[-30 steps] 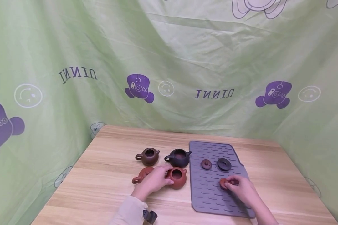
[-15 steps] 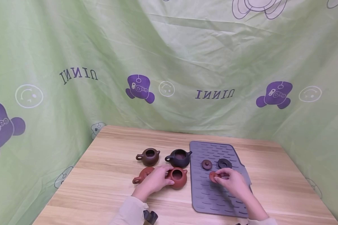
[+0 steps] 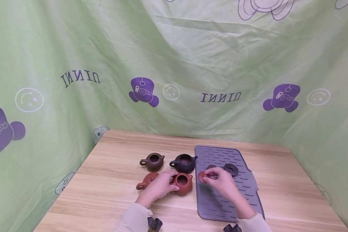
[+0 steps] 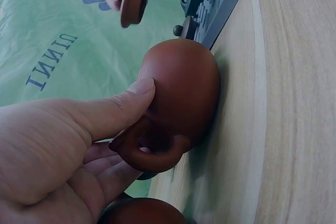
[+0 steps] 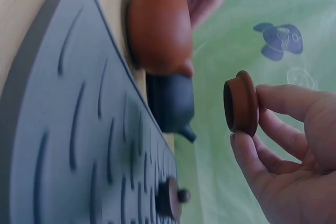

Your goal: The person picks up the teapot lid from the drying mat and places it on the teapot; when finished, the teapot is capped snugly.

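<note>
In the head view my left hand [image 3: 160, 186] grips an orange-red clay teapot [image 3: 186, 189] on the table; its round mouth is uncovered. The left wrist view shows the thumb against the body of this teapot [image 4: 181, 85], near its handle. My right hand [image 3: 223, 183] pinches a matching red lid [image 3: 202, 177] in the air, over the left part of the grey mat. In the right wrist view the lid [image 5: 247, 103] is tilted on edge between thumb and fingers, apart from the teapot. My left hand partly hides a second red teapot [image 3: 147, 180], which has its lid on.
Behind stand a brown teapot [image 3: 154, 162] and a black teapot [image 3: 185, 163], both without lids. On the grey mat [image 3: 217, 206] lie a black lid [image 3: 231, 169] and a brown lid [image 3: 211, 166], the latter partly hidden by my right hand. A green printed cloth [image 3: 191, 64] hangs around the table.
My right hand has carried the red lid leftward and away from me across the mat, toward the uncovered red teapot. The left hand stays on that teapot.
</note>
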`<state>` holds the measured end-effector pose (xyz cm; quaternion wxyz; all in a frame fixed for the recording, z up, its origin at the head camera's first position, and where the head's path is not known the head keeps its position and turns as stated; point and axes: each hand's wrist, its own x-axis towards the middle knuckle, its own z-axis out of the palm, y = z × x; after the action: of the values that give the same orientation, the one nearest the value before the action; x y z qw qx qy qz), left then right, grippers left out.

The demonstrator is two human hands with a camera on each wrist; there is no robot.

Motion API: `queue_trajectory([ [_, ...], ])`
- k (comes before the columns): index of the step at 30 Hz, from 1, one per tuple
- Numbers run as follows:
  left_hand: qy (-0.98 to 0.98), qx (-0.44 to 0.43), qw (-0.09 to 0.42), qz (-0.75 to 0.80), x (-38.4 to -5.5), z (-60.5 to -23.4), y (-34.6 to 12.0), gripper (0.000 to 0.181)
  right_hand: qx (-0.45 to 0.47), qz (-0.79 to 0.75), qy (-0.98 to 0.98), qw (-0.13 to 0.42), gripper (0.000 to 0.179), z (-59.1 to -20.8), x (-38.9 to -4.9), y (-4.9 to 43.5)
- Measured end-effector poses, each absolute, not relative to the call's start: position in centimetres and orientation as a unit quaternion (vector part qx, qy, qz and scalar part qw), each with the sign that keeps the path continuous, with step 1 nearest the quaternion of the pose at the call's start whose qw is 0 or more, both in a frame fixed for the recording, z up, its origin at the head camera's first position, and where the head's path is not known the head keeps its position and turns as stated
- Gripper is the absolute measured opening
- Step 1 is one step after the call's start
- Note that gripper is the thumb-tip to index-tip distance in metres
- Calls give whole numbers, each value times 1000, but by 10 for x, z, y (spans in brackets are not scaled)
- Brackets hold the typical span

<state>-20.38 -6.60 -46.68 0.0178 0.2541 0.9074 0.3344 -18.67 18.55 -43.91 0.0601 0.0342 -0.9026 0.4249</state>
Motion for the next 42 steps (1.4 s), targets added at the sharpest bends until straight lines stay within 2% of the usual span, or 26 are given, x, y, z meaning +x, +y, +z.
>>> queue_trajectory([
  [19,910,256,7,327,-204,-468,-66,46,127,439,-887,68,16,-454,-197,132],
  [42,913,246,6,324,-203,-469,-65,46,154,408,-893,114,15,-472,-195,121],
])
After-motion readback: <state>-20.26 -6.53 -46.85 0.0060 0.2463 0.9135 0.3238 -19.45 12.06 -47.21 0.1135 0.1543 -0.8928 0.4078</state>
